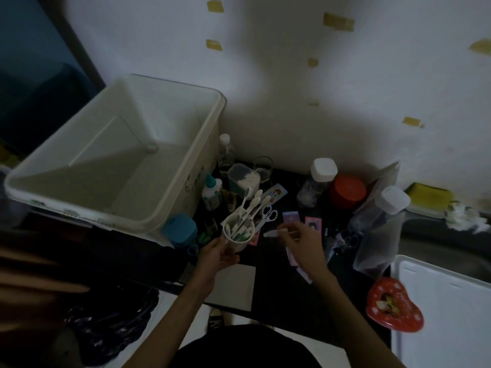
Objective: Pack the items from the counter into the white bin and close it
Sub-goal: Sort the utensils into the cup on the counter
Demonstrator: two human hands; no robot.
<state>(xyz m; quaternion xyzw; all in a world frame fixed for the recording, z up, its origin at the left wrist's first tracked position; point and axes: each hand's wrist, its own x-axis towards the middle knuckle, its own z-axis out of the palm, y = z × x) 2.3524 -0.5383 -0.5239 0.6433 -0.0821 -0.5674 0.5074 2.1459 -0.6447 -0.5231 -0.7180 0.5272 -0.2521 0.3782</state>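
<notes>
While left hand (pixel 215 253) grips cup (pixel 237 239) | right hand (pixel 297 239) pinches toothbrush (pixel 276 232)

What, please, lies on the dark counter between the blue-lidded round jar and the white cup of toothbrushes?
In the head view, small green items, too dim to identify, lie between the blue-lidded jar and the white cup, which the left hand holds.

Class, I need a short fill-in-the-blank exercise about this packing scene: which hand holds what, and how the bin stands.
1. The left hand grips a white cup full of ____.
2. The right hand pinches one more toothbrush beside the ____.
3. The white bin holds ____ so far.
4. The red tin near the counter's edge is ____-shaped.

Missing words: toothbrushes; cup; nothing; heart
</notes>
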